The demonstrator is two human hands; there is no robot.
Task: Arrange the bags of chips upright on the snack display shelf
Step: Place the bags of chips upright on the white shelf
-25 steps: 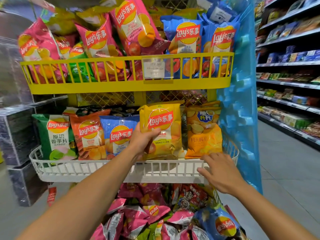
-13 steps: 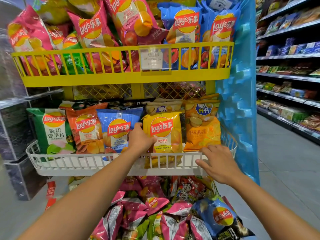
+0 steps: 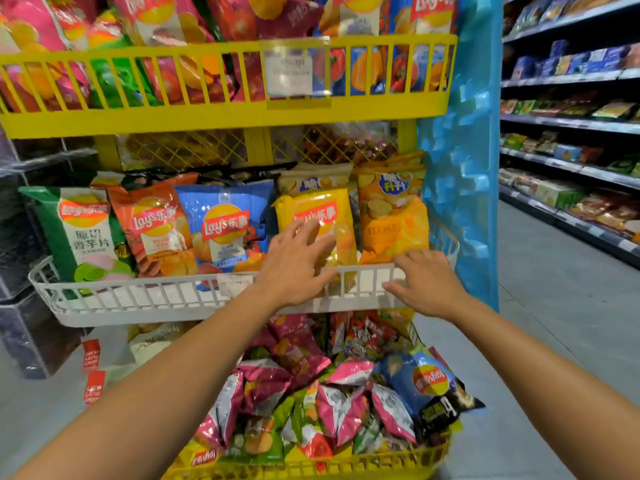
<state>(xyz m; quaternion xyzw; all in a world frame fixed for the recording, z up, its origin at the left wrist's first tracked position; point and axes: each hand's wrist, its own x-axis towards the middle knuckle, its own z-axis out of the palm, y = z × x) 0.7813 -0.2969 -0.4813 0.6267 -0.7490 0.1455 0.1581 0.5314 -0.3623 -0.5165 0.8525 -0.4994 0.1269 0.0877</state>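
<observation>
A yellow Lay's bag (image 3: 320,211) stands upright in the white middle basket (image 3: 145,299), between a blue Lay's bag (image 3: 225,226) and an orange chip bag (image 3: 393,223). My left hand (image 3: 294,265) hovers in front of the yellow bag with fingers spread, holding nothing; I cannot tell whether the fingertips touch it. My right hand (image 3: 427,284) rests flat on the basket's front rail below the orange bag, fingers apart. An orange-red Lay's bag (image 3: 156,223) and a green bag (image 3: 81,233) stand further left.
The yellow top basket (image 3: 221,116) is packed with pink, red and blue bags. The yellow bottom basket (image 3: 311,467) holds a loose heap of bags lying flat. A blue side panel (image 3: 464,150) closes the rack's right side. The aisle and store shelves (image 3: 571,123) run to the right.
My left hand lowered the yellow bag into the white basket, then let go and opened its fingers. The right hand stayed on the rail. The view has moved closer to the rack.
</observation>
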